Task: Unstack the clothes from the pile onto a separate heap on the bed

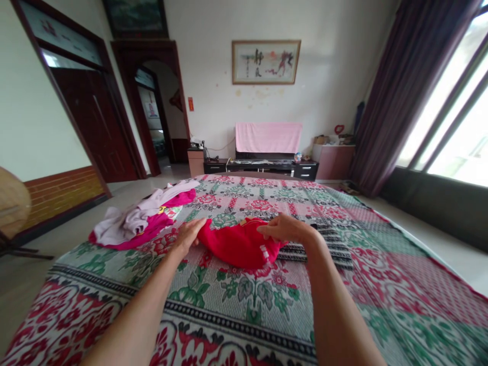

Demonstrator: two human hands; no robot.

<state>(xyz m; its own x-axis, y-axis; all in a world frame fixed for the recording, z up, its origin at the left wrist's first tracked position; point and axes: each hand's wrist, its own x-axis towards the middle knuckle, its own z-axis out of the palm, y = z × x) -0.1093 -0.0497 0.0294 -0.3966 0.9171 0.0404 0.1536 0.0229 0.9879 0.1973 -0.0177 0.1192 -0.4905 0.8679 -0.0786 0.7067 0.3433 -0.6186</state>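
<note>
A bright red piece of clothing [238, 245] lies bunched and partly folded on the patterned bedspread, with small white lettering near its right end. My left hand [190, 235] grips its left edge, fingers close together. At the upper right edge, my right hand [284, 229] pinches the cloth between thumb and fingers. Just beyond that hand, partly hidden by my right forearm, is a black-and-white striped knitted garment [335, 246] lying flat. Whether the red piece is a top or something else cannot be made out.
To the left lies a loose heap of clothes, a pale lilac garment [129, 223] over a magenta one [158, 223]. The floral bedspread [236, 305] covers the large surface before me. Beyond it stand a low black cabinet [217, 168] and a pink cloth [269, 136] draped over a screen-like shape.
</note>
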